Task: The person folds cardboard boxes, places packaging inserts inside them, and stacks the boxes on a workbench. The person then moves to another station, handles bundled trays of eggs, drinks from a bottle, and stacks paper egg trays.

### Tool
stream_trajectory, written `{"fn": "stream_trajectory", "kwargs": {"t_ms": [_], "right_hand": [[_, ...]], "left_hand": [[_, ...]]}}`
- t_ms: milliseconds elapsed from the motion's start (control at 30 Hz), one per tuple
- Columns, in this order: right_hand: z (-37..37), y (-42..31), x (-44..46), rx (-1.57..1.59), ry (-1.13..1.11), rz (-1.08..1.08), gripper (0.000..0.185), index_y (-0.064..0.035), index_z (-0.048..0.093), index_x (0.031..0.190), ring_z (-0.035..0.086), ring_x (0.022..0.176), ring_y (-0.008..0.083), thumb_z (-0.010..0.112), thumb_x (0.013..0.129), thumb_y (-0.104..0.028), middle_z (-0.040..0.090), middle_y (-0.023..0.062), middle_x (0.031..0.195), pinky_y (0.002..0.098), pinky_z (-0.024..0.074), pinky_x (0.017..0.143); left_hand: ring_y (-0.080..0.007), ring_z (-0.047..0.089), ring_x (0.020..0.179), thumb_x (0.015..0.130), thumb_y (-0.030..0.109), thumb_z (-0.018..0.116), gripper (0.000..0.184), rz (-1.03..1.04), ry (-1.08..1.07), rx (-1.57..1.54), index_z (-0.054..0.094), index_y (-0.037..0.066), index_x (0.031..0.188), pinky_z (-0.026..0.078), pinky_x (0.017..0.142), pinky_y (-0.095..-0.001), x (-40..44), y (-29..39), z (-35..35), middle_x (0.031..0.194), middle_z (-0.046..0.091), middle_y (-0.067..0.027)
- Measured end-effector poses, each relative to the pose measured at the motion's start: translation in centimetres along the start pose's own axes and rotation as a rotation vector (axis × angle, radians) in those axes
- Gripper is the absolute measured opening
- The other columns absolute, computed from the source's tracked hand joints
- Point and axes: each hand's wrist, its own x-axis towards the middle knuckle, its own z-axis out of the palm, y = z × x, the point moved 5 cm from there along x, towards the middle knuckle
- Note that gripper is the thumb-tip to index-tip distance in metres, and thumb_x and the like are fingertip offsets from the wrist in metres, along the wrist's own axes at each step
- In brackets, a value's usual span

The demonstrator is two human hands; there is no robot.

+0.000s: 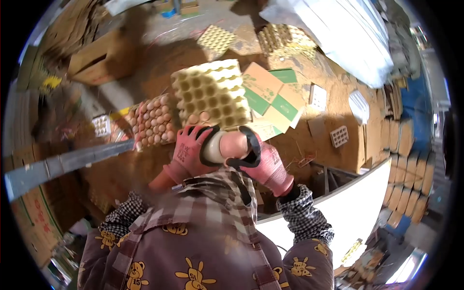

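In front of my chest, both hands wear pink gloves with dark fingertips. My left hand (189, 151) is closed around a pale, whitish egg (211, 149). A pinkish-brown egg (234, 145) is gripped between the fingers of my right hand (266, 162). The two eggs are side by side and seem to touch. Just beyond my hands lies a yellowish pulp egg tray (209, 92) with a couple of brown eggs (199, 118) in its near cups; my hands may hide more. Left of it, many brown eggs (153, 121) fill another tray.
Flattened green-and-brown cardboard (270, 94) lies right of the tray. Small white trays (339, 136) sit farther right. A metal bar (72, 162) extends at left, and a white panel (333, 210) stands close on my right. A cardboard box (104, 60) is at back left.
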Motion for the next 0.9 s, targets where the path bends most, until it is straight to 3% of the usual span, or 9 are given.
{"fn": "stream_trajectory", "kwargs": {"t_ms": [133, 200, 367, 500, 667, 800, 833, 867, 900], "right_hand": [[-4.4, 7.5, -3.6, -0.120, -0.228, 0.284, 0.078, 0.0000, 0.039, 0.132, 0.060, 0.101, 0.0366, 0.073, 0.073, -0.037, 0.060, 0.0244, 0.108, 0.0427, 0.0497, 0.082], [-7.9, 6.1, -5.7, -0.120, 0.262, 0.027, 0.070, -0.0047, 0.049, 0.127, 0.062, 0.093, 0.0354, 0.076, 0.069, -0.032, 0.063, 0.0184, 0.102, 0.0415, 0.0509, 0.078], [-6.7, 10.8, -9.4, -0.252, 0.307, 0.271, 0.054, 0.0003, 0.055, 0.098, 0.063, 0.082, 0.0345, 0.056, 0.081, -0.052, 0.063, 0.0178, 0.075, 0.0416, 0.0494, 0.072], [-6.4, 9.5, -12.1, -0.157, 0.372, 0.149, 0.057, 0.0011, 0.053, 0.105, 0.063, 0.087, 0.0344, 0.061, 0.079, -0.049, 0.065, 0.0184, 0.087, 0.0417, 0.0498, 0.075], [-4.4, 11.4, -15.4, -0.129, 0.055, 0.729, 0.079, 0.0002, 0.039, 0.132, 0.062, 0.096, 0.0331, 0.070, 0.073, -0.043, 0.063, 0.0195, 0.103, 0.0403, 0.0498, 0.083], [-3.8, 9.6, -18.2, -0.253, 0.385, 0.306, 0.080, 0.0010, 0.039, 0.133, 0.062, 0.097, 0.0341, 0.069, 0.072, -0.042, 0.061, 0.0223, 0.107, 0.0399, 0.0488, 0.084], [-4.1, 9.4, -18.8, -0.200, 0.287, 0.473, 0.080, 0.0020, 0.040, 0.132, 0.061, 0.097, 0.0345, 0.072, 0.071, -0.040, 0.060, 0.0239, 0.109, 0.0407, 0.0483, 0.085], [-2.8, 11.0, -20.2, -0.088, 0.542, 0.423, 0.076, 0.0033, 0.045, 0.127, 0.062, 0.093, 0.0341, 0.073, 0.069, -0.036, 0.061, 0.0252, 0.104, 0.0397, 0.0499, 0.080], [-1.2, 13.2, -22.0, 0.006, 0.566, 0.689, 0.064, 0.0048, 0.050, 0.121, 0.064, 0.086, 0.0315, 0.073, 0.072, -0.029, 0.062, 0.0259, 0.100, 0.0353, 0.0509, 0.073]], "left_hand": [[-0.0350, 0.044, 0.111, 0.049, 0.043, 0.080, 0.084, 0.102, -0.080, 0.076, 0.053, 0.013, 0.123, 0.036, 0.091, -0.0490, 3.5, 3.9, 4.9, 0.116, 0.051, -0.0119], [-0.0356, 0.044, 0.111, 0.049, 0.042, 0.080, 0.084, 0.162, -0.155, 0.020, 0.053, 0.012, 0.122, 0.036, 0.091, -0.0494, 4.5, 5.3, 7.4, 0.118, 0.051, -0.0130], [-0.0388, 0.047, 0.107, 0.053, 0.043, 0.082, 0.082, 0.417, -0.093, -0.055, 0.051, 0.006, 0.119, 0.038, 0.091, -0.0508, 6.3, 9.0, 9.8, 0.117, 0.052, -0.0163], [-0.0379, 0.049, 0.103, 0.056, 0.042, 0.079, 0.083, 0.460, -0.222, -0.060, 0.049, 0.001, 0.122, 0.039, 0.088, -0.0492, 7.0, 11.1, 10.4, 0.114, 0.054, -0.0157], [-0.0373, 0.046, 0.108, 0.049, 0.041, 0.079, 0.087, 0.680, -0.290, 0.088, 0.050, 0.008, 0.124, 0.039, 0.088, -0.0480, 6.6, 11.2, 13.0, 0.119, 0.051, -0.0133], [-0.0370, 0.044, 0.111, 0.045, 0.031, 0.086, 0.087, 0.584, -0.339, -0.220, 0.051, 0.009, 0.122, 0.037, 0.089, -0.0516, 5.0, 11.9, 14.8, 0.121, 0.047, -0.0146], [-0.0362, 0.045, 0.109, 0.048, 0.033, 0.085, 0.084, 0.575, -0.357, -0.166, 0.052, 0.009, 0.122, 0.037, 0.089, -0.0516, 4.8, 12.7, 14.8, 0.121, 0.048, -0.0143], [-0.0360, 0.043, 0.111, 0.051, 0.038, 0.082, 0.082, 0.577, -0.308, -0.138, 0.052, 0.010, 0.122, 0.036, 0.089, -0.0524, 4.4, 13.5, 15.2, 0.122, 0.046, -0.0137], [-0.0357, 0.040, 0.114, 0.054, 0.045, 0.079, 0.081, 0.579, -0.301, -0.023, 0.052, 0.013, 0.124, 0.035, 0.091, -0.0524, 4.2, 14.8, 15.1, 0.125, 0.044, -0.0132]]}}
